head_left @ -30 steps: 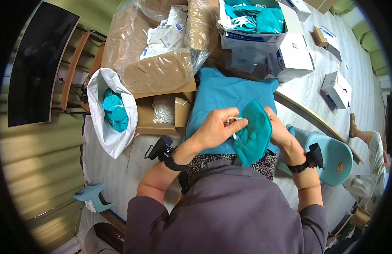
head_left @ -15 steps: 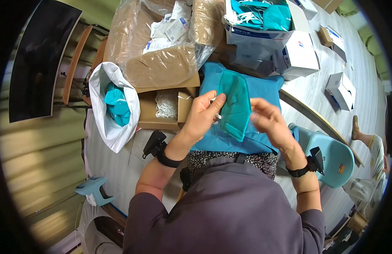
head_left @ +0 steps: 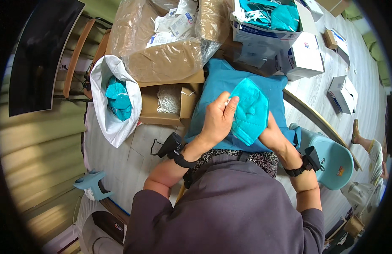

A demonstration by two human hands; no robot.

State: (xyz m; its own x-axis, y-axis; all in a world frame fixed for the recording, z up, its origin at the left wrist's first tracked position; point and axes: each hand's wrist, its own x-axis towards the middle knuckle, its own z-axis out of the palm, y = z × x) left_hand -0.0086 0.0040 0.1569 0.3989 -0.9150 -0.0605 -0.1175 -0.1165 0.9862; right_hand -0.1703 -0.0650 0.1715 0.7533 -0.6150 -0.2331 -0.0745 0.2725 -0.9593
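Note:
A teal folding face mask (head_left: 249,112) is held up in front of me, its broad side facing up. My left hand (head_left: 218,120) pinches the mask's left edge between thumb and curled fingers, and a bit of white strap shows at the fingertips. At the mask's lower right edge is my right hand (head_left: 274,134); its fingers are mostly hidden behind the mask, so their grip does not show. Beneath both hands a blue cloth cushion or bag (head_left: 221,80) lies across my lap.
A white sack (head_left: 102,111) with teal masks stands left, beside a small carton (head_left: 155,118) of white straps. Ahead are a plastic-lined carton (head_left: 166,61) of packets and a white box (head_left: 263,39) of masks. A blue stool (head_left: 337,163) stands right; another person's leg (head_left: 363,142) shows beyond.
The mask has turned from a steep, narrow view to its broad side and shifted right. My right hand has moved from beside the mask to behind its lower right edge.

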